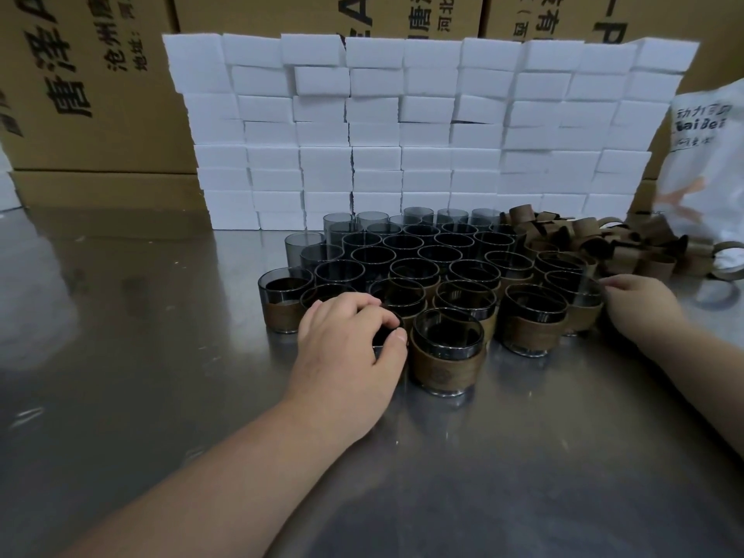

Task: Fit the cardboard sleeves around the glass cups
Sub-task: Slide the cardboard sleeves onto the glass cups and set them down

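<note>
At centre frame, on the steel counter [161,356], a tight cluster of dark-tinted glass cups [426,251] stands upright, rim to rim. The near rows are sleeved cups [447,356], each with a brown cardboard band round its lower wall. The bare cups [370,255] fill the rows behind, up to the back of the cluster.

Lower centre: the left hand [346,348] reaches in from the bottom left and lies over one front-row cup [385,335]. Its fingers are curled over the far rim and its thumb is on the near rim, so the cup is gripped from above. The palm hides the cup's wall, so it cannot be told whether this cup wears a sleeve. It stands just beside the nearest sleeved cup.

Right of centre: the right hand [640,306] comes in from the right edge with its fingers loosely bent. The fingertips are at the side of the rightmost sleeved cup [579,304]. Whether it grips that cup or only touches it cannot be told.

Right, behind that hand: a loose heap of cardboard sleeves [596,243] lies against the right side of the cluster, and a few rings lie scattered toward the right edge.

Background: a wall of stacked white foam blocks [402,134] spans the upper centre directly behind the cups. Printed cardboard cartons [100,94] rise behind it. A white plastic bag [708,163] with printed lettering stands at the upper right, just beyond the sleeve heap.
</note>
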Action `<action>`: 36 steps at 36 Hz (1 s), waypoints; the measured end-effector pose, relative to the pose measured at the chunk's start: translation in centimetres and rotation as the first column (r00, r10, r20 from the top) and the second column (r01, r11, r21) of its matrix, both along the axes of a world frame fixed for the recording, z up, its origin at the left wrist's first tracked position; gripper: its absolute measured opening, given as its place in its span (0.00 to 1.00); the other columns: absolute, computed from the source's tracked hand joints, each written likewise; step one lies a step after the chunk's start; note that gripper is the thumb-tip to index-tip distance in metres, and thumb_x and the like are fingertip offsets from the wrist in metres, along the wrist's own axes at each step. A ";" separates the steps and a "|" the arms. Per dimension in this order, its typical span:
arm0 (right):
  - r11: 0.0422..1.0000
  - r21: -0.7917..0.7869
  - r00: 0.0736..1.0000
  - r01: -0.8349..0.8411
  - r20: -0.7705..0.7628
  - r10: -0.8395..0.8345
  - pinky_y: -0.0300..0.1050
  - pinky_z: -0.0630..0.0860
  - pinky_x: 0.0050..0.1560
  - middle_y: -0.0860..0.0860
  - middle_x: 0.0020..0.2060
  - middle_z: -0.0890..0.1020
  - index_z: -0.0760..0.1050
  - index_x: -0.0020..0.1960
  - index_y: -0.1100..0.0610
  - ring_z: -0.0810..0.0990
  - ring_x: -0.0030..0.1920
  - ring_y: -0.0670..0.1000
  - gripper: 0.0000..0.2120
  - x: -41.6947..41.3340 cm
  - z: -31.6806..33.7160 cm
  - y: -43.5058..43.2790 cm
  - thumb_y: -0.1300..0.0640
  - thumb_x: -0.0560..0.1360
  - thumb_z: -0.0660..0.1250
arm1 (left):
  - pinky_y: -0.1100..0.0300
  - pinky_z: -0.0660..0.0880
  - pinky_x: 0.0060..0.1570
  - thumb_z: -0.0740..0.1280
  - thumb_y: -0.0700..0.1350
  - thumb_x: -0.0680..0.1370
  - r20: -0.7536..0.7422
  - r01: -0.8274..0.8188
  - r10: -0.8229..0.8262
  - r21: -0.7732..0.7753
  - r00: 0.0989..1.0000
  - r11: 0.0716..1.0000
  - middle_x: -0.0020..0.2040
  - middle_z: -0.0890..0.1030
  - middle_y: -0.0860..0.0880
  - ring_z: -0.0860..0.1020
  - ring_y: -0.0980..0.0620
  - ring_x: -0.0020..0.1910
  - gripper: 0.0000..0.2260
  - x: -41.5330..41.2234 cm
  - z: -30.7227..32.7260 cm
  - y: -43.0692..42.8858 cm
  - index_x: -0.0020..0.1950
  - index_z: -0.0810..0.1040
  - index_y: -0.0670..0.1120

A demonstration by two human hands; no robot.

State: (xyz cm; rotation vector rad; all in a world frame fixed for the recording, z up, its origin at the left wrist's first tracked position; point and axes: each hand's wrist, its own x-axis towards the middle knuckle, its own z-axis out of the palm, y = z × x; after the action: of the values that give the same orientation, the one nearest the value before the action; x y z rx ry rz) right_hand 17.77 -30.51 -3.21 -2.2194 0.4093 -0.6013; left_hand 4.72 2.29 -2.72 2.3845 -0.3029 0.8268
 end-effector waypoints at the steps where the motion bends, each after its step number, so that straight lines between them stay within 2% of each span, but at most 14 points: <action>1: 1.000 -0.023 1.000 -0.014 -0.011 0.014 0.47 0.73 0.45 0.57 0.46 0.79 0.79 0.54 0.58 0.77 0.44 0.58 0.12 0.1 -0.1 0.1 0.57 0.78 0.59 | 0.53 0.52 0.69 0.60 0.51 0.75 0.001 -0.001 0.001 0.002 1.000 1.000 0.55 0.72 0.57 0.64 0.61 0.58 0.12 0.0 0.0 0.0 0.51 0.80 0.50; 4: 1.000 -0.021 1.000 -0.007 0.004 0.007 0.42 0.71 0.38 0.56 0.44 0.79 0.79 0.57 0.58 0.75 0.36 0.55 0.12 0.3 -0.3 -0.3 0.58 0.78 0.60 | 0.53 0.53 0.69 0.61 0.50 0.75 0.008 -0.007 0.007 0.002 1.000 1.000 0.55 0.73 0.56 0.64 0.60 0.58 0.10 0.1 -0.2 0.0 0.50 0.80 0.49; 6: 1.000 0.003 0.999 -0.012 0.041 0.012 0.46 0.74 0.47 0.57 0.51 0.80 0.76 0.61 0.58 0.78 0.45 0.57 0.14 0.6 -0.2 -0.5 0.60 0.77 0.60 | 0.53 0.53 0.68 0.62 0.49 0.75 0.022 -0.005 0.005 -0.005 1.000 1.000 0.54 0.73 0.56 0.64 0.61 0.57 0.10 0.2 -0.2 -0.1 0.49 0.81 0.49; 8: 0.999 -0.015 0.997 -0.035 0.064 0.036 0.48 0.70 0.58 0.58 0.59 0.78 0.72 0.65 0.58 0.76 0.56 0.58 0.17 0.8 0.1 -0.6 0.63 0.77 0.60 | 0.54 0.53 0.68 0.62 0.49 0.75 0.039 0.001 0.000 -0.008 0.999 1.000 0.52 0.72 0.58 0.62 0.65 0.54 0.09 0.3 -0.2 -0.1 0.48 0.81 0.49; 12: 0.956 -0.273 0.993 -0.107 0.008 0.114 0.50 0.61 0.68 0.57 0.73 0.62 0.61 0.73 0.57 0.63 0.71 0.57 0.27 1.2 0.7 -0.9 0.66 0.76 0.60 | 0.59 0.53 0.66 0.63 0.48 0.75 0.082 0.003 -0.004 0.005 0.997 1.000 0.50 0.70 0.60 0.60 0.66 0.52 0.07 0.5 -0.5 0.0 0.46 0.81 0.49; 14: 0.925 -0.355 0.991 -0.135 -0.058 0.122 0.52 0.60 0.68 0.54 0.75 0.55 0.57 0.75 0.55 0.59 0.73 0.57 0.30 1.5 0.9 -1.2 0.67 0.75 0.59 | 0.60 0.53 0.65 0.64 0.48 0.75 0.094 0.006 -0.006 0.004 0.996 1.000 0.49 0.70 0.60 0.60 0.66 0.52 0.07 0.5 -0.6 0.0 0.45 0.81 0.49; 17: 0.868 -0.462 0.981 -0.183 -0.146 0.130 0.52 0.62 0.66 0.54 0.76 0.52 0.54 0.76 0.56 0.58 0.73 0.58 0.33 2.1 1.3 -1.6 0.70 0.73 0.58 | 0.63 0.52 0.63 0.58 0.52 0.72 0.094 -0.001 0.001 -0.001 0.996 1.000 0.49 0.70 0.61 0.58 0.69 0.50 0.13 0.5 -0.6 -0.1 0.44 0.80 0.50; 19: 0.825 -0.520 0.970 -0.222 -0.206 0.131 0.51 0.65 0.63 0.57 0.74 0.59 0.56 0.75 0.57 0.63 0.71 0.59 0.33 2.7 1.6 -1.5 0.72 0.72 0.57 | 0.64 0.52 0.62 0.57 0.53 0.72 0.091 -0.001 0.001 -0.005 0.996 1.000 0.49 0.70 0.62 0.58 0.70 0.50 0.14 0.5 -0.6 -0.1 0.44 0.80 0.51; 21: 0.796 -0.547 0.951 -0.260 -0.289 0.112 0.48 0.72 0.50 0.61 0.65 0.72 0.61 0.73 0.57 0.75 0.59 0.61 0.31 3.2 2.2 -1.3 0.73 0.72 0.57 | 0.64 0.52 0.62 0.57 0.53 0.72 0.088 0.000 0.000 -0.005 0.996 1.000 0.49 0.69 0.62 0.58 0.70 0.50 0.14 0.6 -0.6 -0.1 0.44 0.80 0.51; 23: 0.766 -0.575 0.934 -0.289 -0.344 0.095 0.46 0.71 0.41 0.62 0.57 0.78 0.64 0.72 0.56 0.78 0.50 0.61 0.29 3.4 2.8 -1.2 0.71 0.72 0.58 | 0.65 0.51 0.61 0.57 0.53 0.71 0.088 -0.001 0.001 0.001 0.996 1.000 0.49 0.70 0.61 0.57 0.70 0.50 0.14 0.6 -0.5 -0.1 0.44 0.80 0.51; 26: 0.681 -0.660 0.929 -0.316 -0.362 0.079 0.47 0.72 0.48 0.59 0.58 0.78 0.69 0.68 0.56 0.77 0.55 0.60 0.22 3.4 3.5 -1.1 0.65 0.75 0.61 | 0.66 0.50 0.61 0.56 0.53 0.71 0.086 -0.006 0.006 0.003 0.996 1.000 0.50 0.70 0.61 0.57 0.70 0.50 0.14 0.6 -0.5 -0.1 0.44 0.80 0.51; 31: 0.543 -0.744 0.874 -0.389 -0.484 -0.038 0.43 0.72 0.48 0.55 0.52 0.79 0.76 0.60 0.54 0.76 0.48 0.54 0.14 3.1 5.2 -1.1 0.60 0.76 0.61 | 0.68 0.49 0.60 0.56 0.53 0.71 0.087 -0.002 0.002 0.005 0.996 1.000 0.50 0.70 0.62 0.57 0.71 0.50 0.14 0.6 -0.5 -0.1 0.44 0.80 0.51; 33: 0.535 -0.755 0.882 -0.380 -0.470 -0.037 0.47 0.74 0.52 0.56 0.52 0.79 0.74 0.61 0.55 0.76 0.51 0.56 0.14 3.5 6.2 -1.4 0.59 0.76 0.63 | 0.68 0.50 0.60 0.57 0.53 0.71 0.087 -0.001 0.001 -0.001 0.996 1.000 0.50 0.71 0.61 0.58 0.70 0.50 0.14 0.6 -0.5 -0.1 0.44 0.80 0.51; 36: 0.631 -0.731 0.944 -0.259 -0.331 0.005 0.46 0.71 0.40 0.56 0.40 0.77 0.74 0.57 0.62 0.76 0.41 0.58 0.11 3.7 8.0 -0.6 0.62 0.77 0.60 | 0.67 0.51 0.61 0.57 0.53 0.71 0.089 -0.003 0.003 0.001 0.996 1.000 0.50 0.71 0.61 0.59 0.68 0.50 0.13 0.6 -0.5 -0.1 0.43 0.80 0.51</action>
State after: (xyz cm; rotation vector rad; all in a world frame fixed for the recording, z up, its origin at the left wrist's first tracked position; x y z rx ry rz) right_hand 21.45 -31.14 4.75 -3.1709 0.1201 -0.3785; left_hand 5.33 2.18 -3.17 2.3533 -0.3350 0.9361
